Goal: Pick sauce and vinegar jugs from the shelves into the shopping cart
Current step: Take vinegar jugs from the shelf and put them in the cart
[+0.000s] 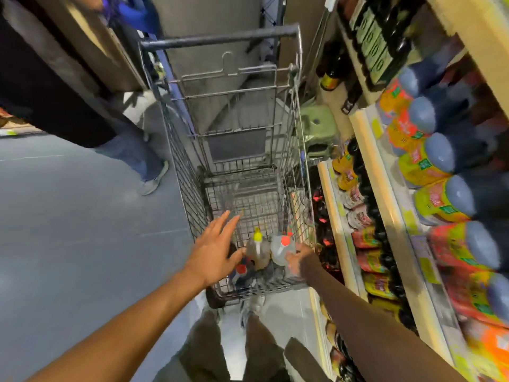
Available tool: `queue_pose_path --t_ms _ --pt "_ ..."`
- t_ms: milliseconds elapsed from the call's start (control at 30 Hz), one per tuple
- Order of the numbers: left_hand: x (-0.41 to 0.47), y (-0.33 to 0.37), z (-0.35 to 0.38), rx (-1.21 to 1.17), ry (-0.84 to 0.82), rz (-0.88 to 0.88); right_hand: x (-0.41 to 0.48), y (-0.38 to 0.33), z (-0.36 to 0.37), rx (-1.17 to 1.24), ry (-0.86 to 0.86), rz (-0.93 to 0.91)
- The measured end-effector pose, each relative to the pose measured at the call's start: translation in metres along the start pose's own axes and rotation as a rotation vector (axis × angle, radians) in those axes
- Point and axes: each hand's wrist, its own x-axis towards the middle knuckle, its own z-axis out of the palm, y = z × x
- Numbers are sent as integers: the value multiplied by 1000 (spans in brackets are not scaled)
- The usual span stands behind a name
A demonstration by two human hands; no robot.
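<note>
A wire shopping cart stands in the aisle in front of me. At its near end stand an amber jug with a yellow cap, a clear jug with a red cap and a dark bottle with a red cap. My left hand hovers over the cart's near left corner with fingers straight and spread, holding nothing. Inside the cart's near right corner, my right hand has its fingers curled against the clear jug. The frame is blurred.
Shelves run along the right, packed with dark sauce jugs with blue-grey caps and dark bottles. A green plastic stool sits beside the cart's right side. Another person in jeans stands left of the cart.
</note>
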Motion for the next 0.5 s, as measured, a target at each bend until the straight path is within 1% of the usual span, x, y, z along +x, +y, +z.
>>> queue_pose_path --t_ms 67,133,200,267,367,433,500 --pt "5 -5 -1 -34 -3 -7 -6 -16 3 26 14 14" --pt "12 -11 -1 -32 2 -1 -8 -28 7 1 59 -3" --pt "17 -17 -2 -18 2 -3 -2 -34 15 -99 160 -36" --pt "20 -23 -1 -4 -10 -13 5 -36 20 -172 234 -18" --pt "24 -26 1 -7 -25 -19 13 -40 20 -233 241 14" --pt "24 -27 3 -19 -30 -22 16 -42 17 -260 251 -20" --pt "25 -29 4 -19 -38 -24 18 -44 14 -303 255 -95"
